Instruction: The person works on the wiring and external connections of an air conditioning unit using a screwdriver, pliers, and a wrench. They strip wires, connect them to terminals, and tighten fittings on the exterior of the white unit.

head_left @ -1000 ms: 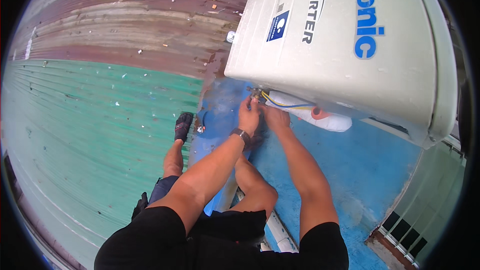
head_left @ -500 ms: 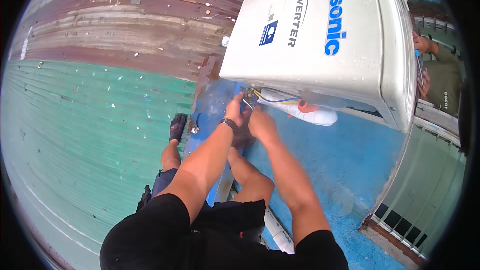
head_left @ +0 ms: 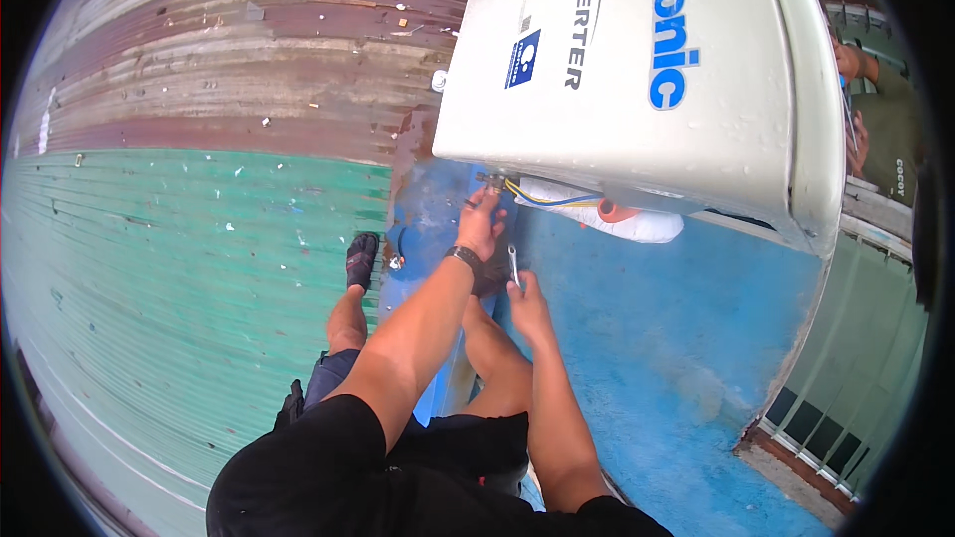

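Under the lower left corner of a white outdoor air-conditioner unit [head_left: 627,129], my left hand [head_left: 478,227] has its fingers closed on a small metal valve fitting [head_left: 494,186]. Yellow and blue wires [head_left: 557,198] run from near that fitting along a white wrapped pipe bundle [head_left: 647,229], which has an orange pipe end [head_left: 615,211] on it. My right hand [head_left: 529,300], lower and to the right, grips a silver wrench [head_left: 513,264], held upright and apart from the fitting.
Rusty [head_left: 249,60] and green [head_left: 199,239] corrugated sheets slope on the left, where my shoe [head_left: 360,261] rests. A blue concrete surface [head_left: 676,338] lies below the unit. At the right are a barred window [head_left: 816,388] and a co-worker [head_left: 880,139] whose hands are at the unit's far side.
My right hand has drawn down from the fitting with the wrench, which was at the fitting half a second ago. My left hand stays up there. The co-worker has come into view at the right.
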